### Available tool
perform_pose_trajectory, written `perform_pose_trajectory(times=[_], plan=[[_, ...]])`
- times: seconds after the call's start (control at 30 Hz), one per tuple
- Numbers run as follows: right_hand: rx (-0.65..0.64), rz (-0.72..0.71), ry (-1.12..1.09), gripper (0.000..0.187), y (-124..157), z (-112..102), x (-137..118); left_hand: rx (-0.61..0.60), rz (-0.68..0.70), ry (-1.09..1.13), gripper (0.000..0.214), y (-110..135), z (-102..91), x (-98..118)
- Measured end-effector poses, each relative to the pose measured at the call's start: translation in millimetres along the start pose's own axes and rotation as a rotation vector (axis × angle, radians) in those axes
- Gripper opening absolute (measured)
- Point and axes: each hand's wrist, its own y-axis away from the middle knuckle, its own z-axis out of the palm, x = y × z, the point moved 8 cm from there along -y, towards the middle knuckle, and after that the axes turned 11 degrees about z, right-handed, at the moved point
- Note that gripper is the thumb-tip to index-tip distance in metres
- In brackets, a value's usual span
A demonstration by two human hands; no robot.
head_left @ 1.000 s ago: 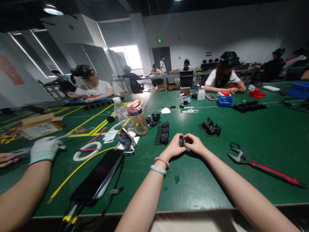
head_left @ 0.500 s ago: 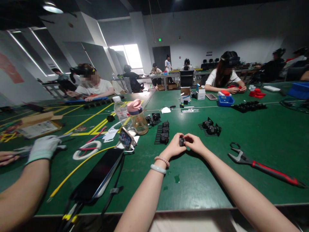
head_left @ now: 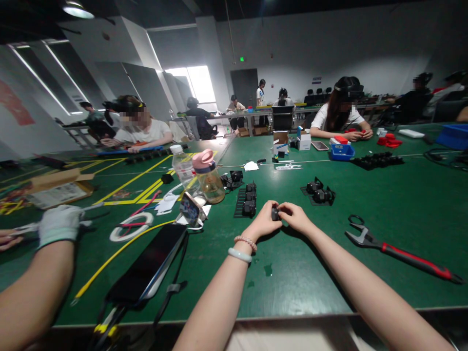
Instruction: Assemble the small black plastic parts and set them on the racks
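A small black blocky part (head_left: 274, 212) is pinched between my two hands, above the green table (head_left: 292, 273). My left hand (head_left: 265, 218) has its fingers closed around the part's left side. From the right, the fingertips of my right hand (head_left: 295, 217) press against it; my fingers hide much of its shape. Just left of my hands lies a black rack of black blocky parts (head_left: 249, 202). Farther off to the right is another cluster of similar black parts (head_left: 319, 191).
An adjustable wrench (head_left: 405, 253) with red-black handle lies at right. To my left are a phone (head_left: 149, 263) with cables, a propped phone (head_left: 190, 209), a pink-lidded bottle (head_left: 208, 178) and a white ring (head_left: 131, 227). A co-worker's gloved hand (head_left: 60, 224) works at far left.
My hands and the black part stay almost in place, with only slight finger movement. The co-worker's gloved hand at the left has shifted a little leftward.
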Motion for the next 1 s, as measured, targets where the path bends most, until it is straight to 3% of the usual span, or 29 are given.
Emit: perform_pose_trajectory(times=[0.27,0.53,1.0], plan=[[-0.017,0.02,-0.054,0.02,1.4,-0.1,-2.4,-0.006,-0.02,0.01,0.048,-0.4,0.0,1.8],[-0.053,-0.056,-0.105,0.033,0.6,1.9,-4.6,-0.002,0.005,0.015,0.049,-0.6,0.9,3.3],[-0.081,-0.048,-0.093,0.026,2.4,2.0,-7.2,-0.001,0.001,0.026,0.045,-1.4,0.2,4.6]])
